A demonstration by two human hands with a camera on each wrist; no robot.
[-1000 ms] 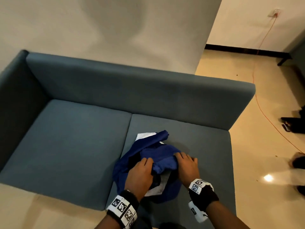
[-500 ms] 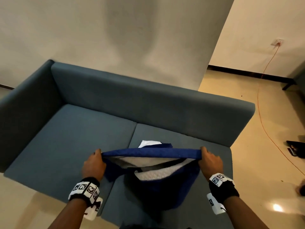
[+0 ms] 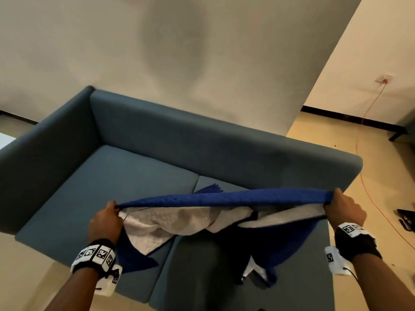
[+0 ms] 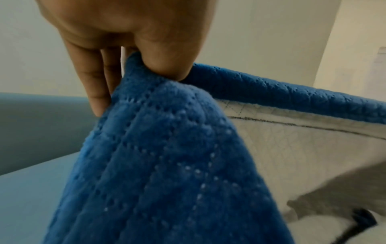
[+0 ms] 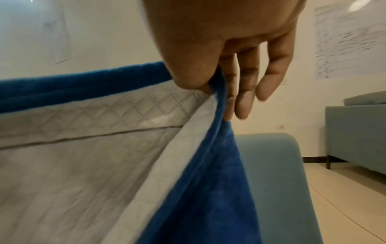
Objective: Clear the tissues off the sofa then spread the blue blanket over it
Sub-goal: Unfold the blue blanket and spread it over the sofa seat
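Observation:
The blue blanket (image 3: 224,197) with a pale quilted underside hangs stretched between my two hands above the grey-blue sofa (image 3: 134,176). My left hand (image 3: 105,221) pinches its left corner, thumb pressed on the blue cloth (image 4: 167,148) in the left wrist view. My right hand (image 3: 343,209) pinches the right corner, and the blue edge (image 5: 219,148) runs down from the thumb in the right wrist view. The lower part of the blanket droops onto the right seat cushion. No tissues show on the sofa.
The sofa stands against a pale wall (image 3: 202,63). An orange cable (image 3: 368,194) runs from a wall socket across the tiled floor on the right. A second grey sofa (image 5: 359,132) stands further right. Dark items (image 3: 406,218) lie on the floor at the right edge.
The blanket went from a bundle under both hands to a raised, stretched edge. My hands have moved further apart and higher, and the view has tilted up.

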